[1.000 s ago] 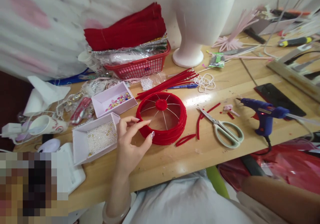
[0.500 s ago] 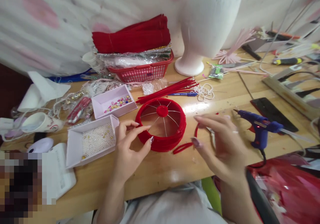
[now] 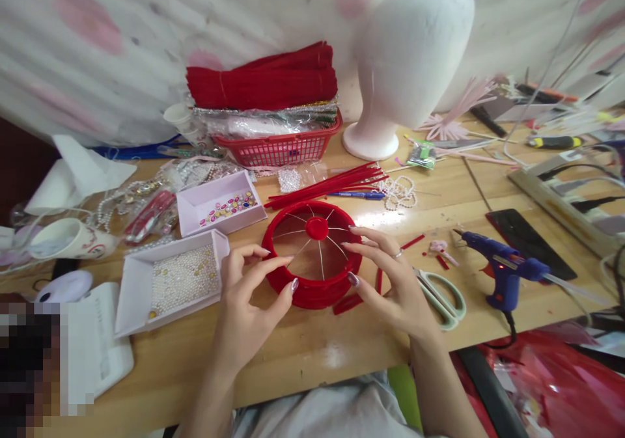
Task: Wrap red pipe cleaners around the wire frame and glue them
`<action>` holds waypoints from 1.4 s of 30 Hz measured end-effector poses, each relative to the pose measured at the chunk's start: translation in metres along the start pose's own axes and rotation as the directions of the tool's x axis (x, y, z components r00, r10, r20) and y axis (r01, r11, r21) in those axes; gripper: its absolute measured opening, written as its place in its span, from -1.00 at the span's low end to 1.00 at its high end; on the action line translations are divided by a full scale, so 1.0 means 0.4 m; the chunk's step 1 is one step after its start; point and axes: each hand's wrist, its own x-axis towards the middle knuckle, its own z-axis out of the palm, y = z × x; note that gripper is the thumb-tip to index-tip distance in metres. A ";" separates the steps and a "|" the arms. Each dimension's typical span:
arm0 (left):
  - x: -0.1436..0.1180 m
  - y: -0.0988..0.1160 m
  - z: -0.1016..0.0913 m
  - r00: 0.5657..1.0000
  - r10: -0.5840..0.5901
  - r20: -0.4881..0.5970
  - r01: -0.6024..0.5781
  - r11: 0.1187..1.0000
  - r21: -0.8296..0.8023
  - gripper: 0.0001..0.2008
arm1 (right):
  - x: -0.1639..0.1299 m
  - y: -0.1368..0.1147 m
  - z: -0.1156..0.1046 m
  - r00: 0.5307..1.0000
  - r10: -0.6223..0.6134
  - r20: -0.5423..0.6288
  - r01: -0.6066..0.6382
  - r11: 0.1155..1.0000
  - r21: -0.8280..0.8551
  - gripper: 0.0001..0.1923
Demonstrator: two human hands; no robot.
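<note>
A round frame wrapped in red pipe cleaners sits on the table, thin wire spokes meeting at a red disc in its middle. On its left side my left hand grips the rim, fingertips over the inside and thumb at the front. At the right side of the same rim is my right hand, its fingers over the edge and thumb on the front. A bent red pipe cleaner lies by the frame, partly hidden by that hand. Scissors with pale green handles lie just right of it.
A blue glue gun and a dark phone are at the right. Left stand a box of pearls and a box of gems. Behind are a red basket, loose red pipe cleaners and a white foam head.
My right hand has moved left, from open above the table onto the frame's right rim, uncovering the scissors. My left hand stays at the left rim.
</note>
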 end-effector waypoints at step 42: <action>-0.028 0.095 0.059 0.959 -0.033 -0.280 0.068 0.991 0.116 -0.58 | 0.002 0.008 0.030 0.995 0.013 -0.099 -0.006 0.998 0.069 -0.65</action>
